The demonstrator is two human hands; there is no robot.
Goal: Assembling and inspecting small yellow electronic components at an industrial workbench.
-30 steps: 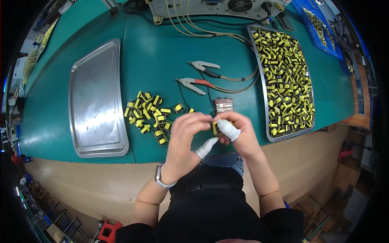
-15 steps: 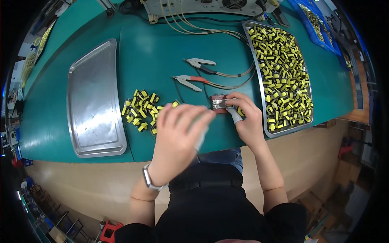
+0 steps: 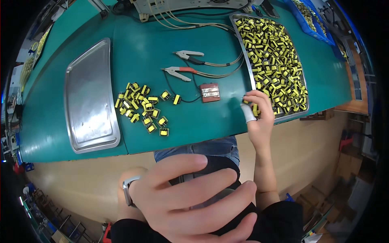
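My left hand (image 3: 170,198) is raised close to the camera, its fingers spread and nothing visible in them. Small yellow-and-black transformers (image 3: 255,109) sit in my right hand (image 3: 262,117), pinched between thumb and fingers beside the full tray; a white cover wraps the thumb. To the left of that hand lies a dark-red block with metal strips (image 3: 210,92), its top bare. Two clip leads lie behind it, a red-marked clip (image 3: 178,73) and a black-marked clip (image 3: 189,55). A loose pile of transformers (image 3: 139,101) spreads left of the block.
A steel tray heaped with transformers has its rim (image 3: 244,48) at the right. Another steel tray (image 3: 91,97) with nothing in it lies at the left. A cabled instrument (image 3: 190,10) stands at the back, with a blue bin (image 3: 298,18) at the far right.
My left hand has come up from beside the block toward the camera, its fingers spreading. My right hand has left the block and moved right to the full tray's edge. The view has shifted slightly.
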